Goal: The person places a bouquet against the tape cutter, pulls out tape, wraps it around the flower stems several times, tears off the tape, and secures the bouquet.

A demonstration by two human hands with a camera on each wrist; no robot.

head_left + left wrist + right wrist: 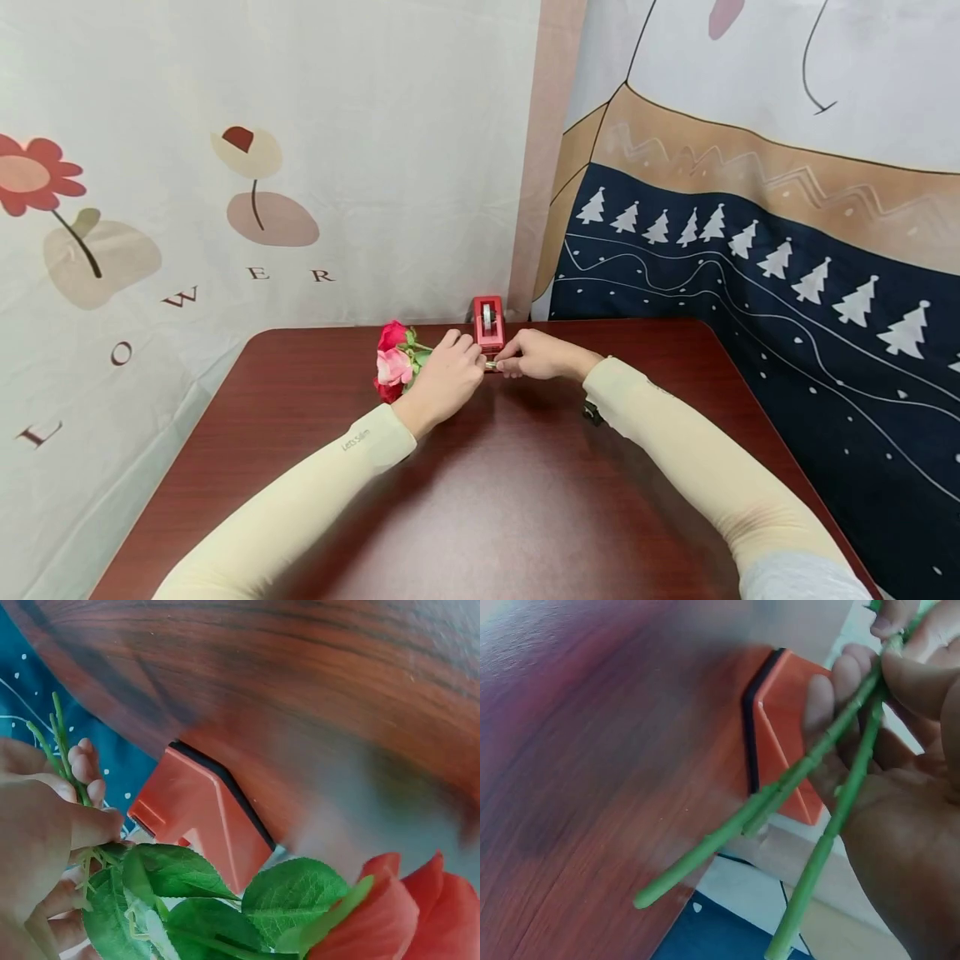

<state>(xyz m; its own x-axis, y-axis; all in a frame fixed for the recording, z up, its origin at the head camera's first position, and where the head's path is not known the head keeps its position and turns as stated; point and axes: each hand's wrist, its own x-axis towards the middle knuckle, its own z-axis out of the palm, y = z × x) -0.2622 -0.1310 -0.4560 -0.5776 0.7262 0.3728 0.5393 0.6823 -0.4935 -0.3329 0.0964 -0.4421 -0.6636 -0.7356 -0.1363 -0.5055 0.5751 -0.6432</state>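
A bunch of roses, red and pink [394, 367], lies to the left of the hands in the head view. My left hand [450, 375] grips its green stems just below the leaves [202, 922]. Close by on the right, my right hand [536, 354] pinches the stems between thumb and fingers. Past that pinch the bare stem ends [810, 877] stick out and spread apart in the right wrist view. Directly behind the hands stands a red tape dispenser [488, 321], and neither hand appears to grip it. Whether tape is on the stems cannot be made out.
The dark red wooden table [525, 500] has rounded far corners. Its back edge meets a pale printed curtain [412, 167], and a navy cloth with white trees [675, 267] hangs along the right side. The dispenser sits near that back edge.
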